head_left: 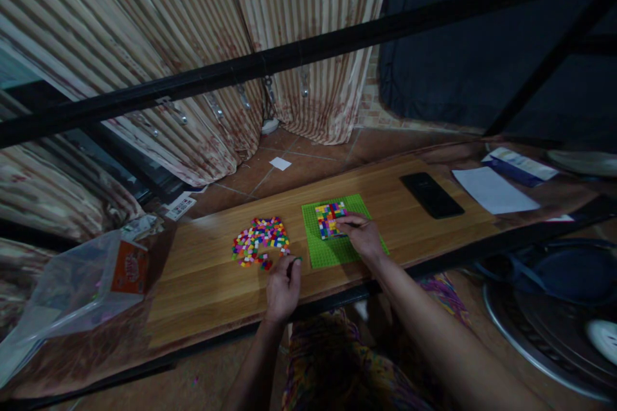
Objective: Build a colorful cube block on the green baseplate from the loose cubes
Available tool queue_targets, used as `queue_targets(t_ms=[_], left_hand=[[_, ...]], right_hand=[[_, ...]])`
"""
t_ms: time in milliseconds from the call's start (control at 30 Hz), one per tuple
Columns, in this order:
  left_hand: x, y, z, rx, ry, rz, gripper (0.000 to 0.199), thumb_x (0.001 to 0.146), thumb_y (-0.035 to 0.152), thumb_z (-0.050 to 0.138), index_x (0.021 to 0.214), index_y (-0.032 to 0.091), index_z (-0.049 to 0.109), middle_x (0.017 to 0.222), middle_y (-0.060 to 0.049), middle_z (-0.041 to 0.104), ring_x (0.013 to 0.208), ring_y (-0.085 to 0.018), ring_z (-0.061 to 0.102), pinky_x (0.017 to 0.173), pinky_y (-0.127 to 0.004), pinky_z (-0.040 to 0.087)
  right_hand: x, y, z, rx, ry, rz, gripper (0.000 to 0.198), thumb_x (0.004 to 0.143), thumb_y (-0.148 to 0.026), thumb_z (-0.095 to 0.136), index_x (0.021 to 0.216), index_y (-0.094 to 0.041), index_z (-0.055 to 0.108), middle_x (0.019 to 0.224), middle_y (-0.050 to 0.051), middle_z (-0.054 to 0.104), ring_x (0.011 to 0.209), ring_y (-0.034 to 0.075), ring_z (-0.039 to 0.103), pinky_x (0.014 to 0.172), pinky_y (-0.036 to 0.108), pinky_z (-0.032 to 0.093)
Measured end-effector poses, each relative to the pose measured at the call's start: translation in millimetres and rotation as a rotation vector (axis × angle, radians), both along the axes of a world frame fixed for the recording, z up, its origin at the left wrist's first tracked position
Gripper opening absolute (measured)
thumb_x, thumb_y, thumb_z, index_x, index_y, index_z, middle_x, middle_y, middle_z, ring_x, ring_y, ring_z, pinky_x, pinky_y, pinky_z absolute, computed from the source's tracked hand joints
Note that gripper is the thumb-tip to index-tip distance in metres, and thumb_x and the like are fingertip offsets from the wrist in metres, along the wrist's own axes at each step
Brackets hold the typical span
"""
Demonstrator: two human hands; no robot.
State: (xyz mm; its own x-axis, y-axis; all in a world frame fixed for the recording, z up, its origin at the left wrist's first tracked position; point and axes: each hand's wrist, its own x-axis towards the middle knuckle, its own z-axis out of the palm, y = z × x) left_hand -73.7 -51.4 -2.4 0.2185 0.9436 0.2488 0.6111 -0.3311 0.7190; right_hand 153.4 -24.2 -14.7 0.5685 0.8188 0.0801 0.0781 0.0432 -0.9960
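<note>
The person's left hand (283, 289) is at the near side of a loose pile of bricks (255, 241), its grip narrow around a small green brick (299, 259). The right hand (362, 236) reaches over a green baseplate (332, 254), fingertips at the block of coloured bricks (326, 223) built on it; the view is too dim and small to tell whether that grip holds anything. The baseplate lies flat on the wooden counter (207, 295), between the pile and a black phone (431, 194).
</note>
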Motion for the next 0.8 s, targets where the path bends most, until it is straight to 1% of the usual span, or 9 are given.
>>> queue_targets(t_ms=[233, 367, 600, 800], left_hand=[[-0.9, 0.4, -2.6, 0.008, 0.002, -0.005, 0.022, 0.089, 0.033, 0.047, 0.092, 0.019, 0.064, 0.092, -0.007, 0.068, 0.087, -0.02, 0.064, 0.079, -0.032, 0.048], [-0.9, -0.4, -1.7, 0.022, 0.017, -0.008, 0.022, 0.088, 0.032, 0.047, 0.091, 0.019, 0.064, 0.092, -0.007, 0.069, 0.085, -0.02, 0.064, 0.077, -0.032, 0.048], [-1.2, -0.1, -3.1, 0.053, 0.013, -0.026, 0.021, 0.089, 0.032, 0.047, 0.091, 0.019, 0.063, 0.093, -0.007, 0.069, 0.089, -0.02, 0.064, 0.081, -0.033, 0.049], [-2.1, 0.6, -5.4, 0.051, 0.019, -0.033, 0.022, 0.089, 0.033, 0.047, 0.092, 0.018, 0.063, 0.091, -0.007, 0.069, 0.084, -0.019, 0.064, 0.077, -0.032, 0.049]], right_hand=[[-0.6, -1.5, 3.2, 0.009, -0.028, 0.014, 0.015, 0.061, -0.038, 0.074, 0.071, -0.027, 0.075, 0.09, 0.003, 0.068, 0.09, 0.022, 0.06, 0.088, 0.04, 0.044], [-1.1, -3.4, 2.9, 0.034, -0.036, 0.033, 0.016, 0.064, -0.04, 0.072, 0.072, -0.027, 0.075, 0.087, 0.002, 0.068, 0.088, 0.021, 0.06, 0.086, 0.039, 0.045], [-2.0, -5.4, 1.0, 0.062, -0.034, 0.02, 0.018, 0.063, -0.04, 0.073, 0.074, -0.026, 0.076, 0.09, 0.003, 0.067, 0.089, 0.022, 0.059, 0.086, 0.039, 0.045], [-1.5, -4.7, -3.0, 0.08, -0.027, 0.024, 0.018, 0.063, -0.039, 0.074, 0.075, -0.026, 0.076, 0.093, 0.004, 0.066, 0.093, 0.022, 0.059, 0.088, 0.039, 0.044]])
